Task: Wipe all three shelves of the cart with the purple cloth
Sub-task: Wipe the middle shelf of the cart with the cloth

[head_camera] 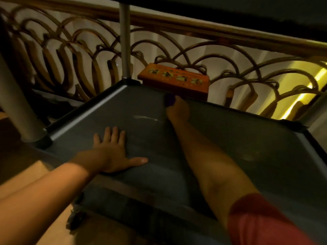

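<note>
Gripping the bunched purple cloth (169, 100) (axis unclear), right hand (177, 110) reaches far; left hand (113, 152) splayed flat.

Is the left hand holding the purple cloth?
No, the left hand lies flat and empty on the shelf, while the cloth is under the right hand at the far edge.

Matt grey plastic shelf (109, 110), smooth metal post (124, 41), glossy rattan railing (74, 50).
</note>
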Available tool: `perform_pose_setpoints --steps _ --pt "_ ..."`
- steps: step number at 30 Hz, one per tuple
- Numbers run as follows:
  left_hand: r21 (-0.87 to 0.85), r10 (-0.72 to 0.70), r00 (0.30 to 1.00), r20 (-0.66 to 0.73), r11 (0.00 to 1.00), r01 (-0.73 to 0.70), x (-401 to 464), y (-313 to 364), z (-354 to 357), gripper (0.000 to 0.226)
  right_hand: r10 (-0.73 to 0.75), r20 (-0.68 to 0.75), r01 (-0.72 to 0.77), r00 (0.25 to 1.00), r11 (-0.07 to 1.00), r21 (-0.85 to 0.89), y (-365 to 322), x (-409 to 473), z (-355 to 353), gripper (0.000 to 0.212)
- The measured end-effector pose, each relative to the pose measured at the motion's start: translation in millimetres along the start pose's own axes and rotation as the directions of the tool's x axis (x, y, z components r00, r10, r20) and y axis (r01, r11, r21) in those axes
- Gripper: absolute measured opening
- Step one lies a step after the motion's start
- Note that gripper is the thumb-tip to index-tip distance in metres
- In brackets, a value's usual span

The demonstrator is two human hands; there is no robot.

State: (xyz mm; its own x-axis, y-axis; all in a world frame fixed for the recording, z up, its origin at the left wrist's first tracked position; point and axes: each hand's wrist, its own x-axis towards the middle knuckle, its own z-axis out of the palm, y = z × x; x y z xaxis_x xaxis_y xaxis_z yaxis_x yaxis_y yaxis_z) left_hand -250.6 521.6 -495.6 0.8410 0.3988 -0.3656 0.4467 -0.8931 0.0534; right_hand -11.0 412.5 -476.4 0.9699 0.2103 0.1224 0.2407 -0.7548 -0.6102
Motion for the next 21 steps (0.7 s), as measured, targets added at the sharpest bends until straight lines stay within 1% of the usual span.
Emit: perform_pose_setpoints --steps 2,3,4,5,6,7,8,9,11,12,13,14,15,16,18,19,20,21 --pt "-0.009 0.019 0.999 -0.041 1.000 -0.020 -4 0 2 0.149 -0.087 0.149 0.092 0.985 0.996 -0.021 -37 -14 14 0.045" --pt "-0.015 0.034 0.998 -0.059 0.999 -0.035 -9 -1 1 0.148 -0.097 0.211 0.102 0.973 0.995 -0.015 -45 -18 11 0.043" --pt "-0.030 0.044 0.996 -0.082 0.998 -0.047 -13 -4 -2 0.147 -0.092 0.240 0.094 0.966 0.996 0.003 -44 -19 3 0.044" --pt "-0.056 0.048 0.993 -0.108 0.997 -0.054 -17 -13 -6 0.147 -0.072 0.216 0.071 0.974 0.997 0.011 -36 -19 -9 0.043" --pt "-0.083 0.042 0.989 -0.144 0.995 -0.054 -20 -23 -7 0.145 -0.056 0.130 0.054 0.990 0.998 0.018 -19 -14 -23 0.040" --pt "-0.092 0.020 0.983 -0.181 0.995 -0.038 -23 -38 -8 0.143 -0.036 0.012 0.036 0.999 0.998 0.044 3 -4 -34 0.038" --pt "-0.076 -0.008 0.980 -0.201 0.997 -0.007 -27 -53 -7 0.141 0.008 -0.080 -0.001 0.997 0.996 0.089 25 6 -44 0.037" --pt "-0.054 -0.037 0.979 -0.199 0.998 0.026 -29 -62 -4 0.140 0.084 -0.125 -0.071 0.989 0.992 0.105 44 19 -52 0.038" --pt "-0.012 -0.083 0.983 -0.166 0.997 0.082 -30 -68 3 0.138 0.246 -0.096 -0.238 0.965 0.967 0.087 64 42 -56 0.047" --pt "-0.001 -0.100 0.982 -0.157 0.995 0.101 -27 -69 4 0.138 0.296 -0.063 -0.291 0.953 0.953 0.082 62 48 -48 0.052" --pt "-0.002 -0.105 0.983 -0.152 0.994 0.106 -25 -66 5 0.140 0.294 -0.070 -0.290 0.953 0.955 0.067 53 51 -38 0.056" --pt "-0.003 -0.103 0.984 -0.148 0.995 0.104 -24 -63 6 0.141 0.252 -0.097 -0.247 0.963 0.967 0.062 37 45 -28 0.057" --pt "-0.001 -0.098 0.984 -0.146 0.995 0.099 -22 -63 6 0.143 0.179 -0.130 -0.174 0.975 0.984 0.048 19 37 -16 0.055" --pt "0.000 -0.096 0.984 -0.147 0.995 0.097 -22 -64 7 0.145 0.094 -0.122 -0.091 0.988 0.995 0.027 -1 28 -4 0.052" --pt "-0.001 -0.095 0.984 -0.153 0.995 0.096 -21 -69 8 0.143 -0.074 -0.023 0.074 0.997 0.997 -0.024 -37 5 22 0.038" --pt "-0.001 -0.093 0.983 -0.161 0.996 0.094 -21 -71 9 0.139 -0.130 0.018 0.131 0.991 0.991 -0.028 -50 -4 33 0.032" --pt "0.003 -0.089 0.982 -0.168 0.996 0.091 -21 -72 10 0.133 -0.164 0.056 0.165 0.985 0.986 -0.017 -57 -13 40 0.032" --pt "0.007 -0.088 0.980 -0.176 0.996 0.091 -20 -73 10 0.126 -0.199 0.100 0.199 0.975 0.980 0.012 -62 -22 43 0.036"
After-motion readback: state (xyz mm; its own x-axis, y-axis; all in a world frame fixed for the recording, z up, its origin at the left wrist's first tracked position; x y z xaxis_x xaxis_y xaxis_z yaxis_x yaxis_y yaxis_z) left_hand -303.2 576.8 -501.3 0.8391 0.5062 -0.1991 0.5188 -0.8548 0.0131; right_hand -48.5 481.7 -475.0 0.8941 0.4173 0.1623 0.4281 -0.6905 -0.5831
